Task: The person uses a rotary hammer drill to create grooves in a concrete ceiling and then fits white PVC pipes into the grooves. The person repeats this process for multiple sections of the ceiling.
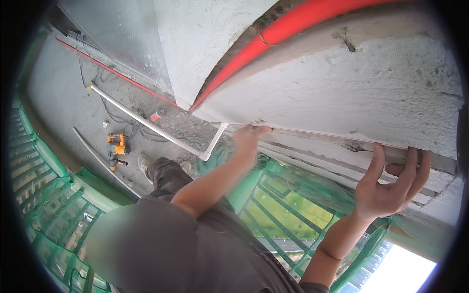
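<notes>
My left hand (pixel 246 138) is closed at the wall edge, its fingers around a thin white pipe. This pipe runs from a white elbow (pixel 224 125) beside that hand, and a thin reddish line follows it along the wall to the right. Farther right, my right hand (pixel 388 190) grips the same pipe with thumb and fingers set apart; part of this grip is hidden by the fingers. From the elbow, a short white piece drops to a lower elbow (pixel 204 156), where a long white pipe (pixel 146 122) slants away to the left above the floor.
A thick red pipe (pixel 239 56) curves over the pale rough wall (pixel 322 88). On the concrete floor lie yellow-and-black power tools (pixel 118 144), a loose white pipe (pixel 95 151), a red-and-white roll (pixel 158 114) and dark cables. Green netting (pixel 293 176) covers railings beside and below me.
</notes>
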Available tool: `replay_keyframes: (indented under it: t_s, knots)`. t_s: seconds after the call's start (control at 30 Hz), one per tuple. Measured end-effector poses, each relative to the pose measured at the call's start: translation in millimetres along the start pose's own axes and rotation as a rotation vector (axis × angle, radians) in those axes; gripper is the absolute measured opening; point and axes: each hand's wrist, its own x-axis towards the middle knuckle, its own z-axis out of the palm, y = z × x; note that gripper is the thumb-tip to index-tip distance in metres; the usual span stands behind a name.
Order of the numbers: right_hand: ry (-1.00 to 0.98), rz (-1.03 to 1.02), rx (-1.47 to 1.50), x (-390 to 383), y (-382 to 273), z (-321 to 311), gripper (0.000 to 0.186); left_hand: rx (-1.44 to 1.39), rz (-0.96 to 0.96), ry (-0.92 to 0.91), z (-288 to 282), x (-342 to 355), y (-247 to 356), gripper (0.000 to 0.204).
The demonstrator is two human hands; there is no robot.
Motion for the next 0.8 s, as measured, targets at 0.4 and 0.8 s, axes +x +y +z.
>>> replay_keyframes:
  t_s: [0.4,0.8]
  knots:
    - [0.114,0.013,0.152,1,6,12,0.053,-0.063,0.032,0.045,6,-8,4,0.028]
    - [0.055,0.234,0.482,0,-16,-14,0.035,0.177,0.006,-0.039,-26,4,-16,0.062]
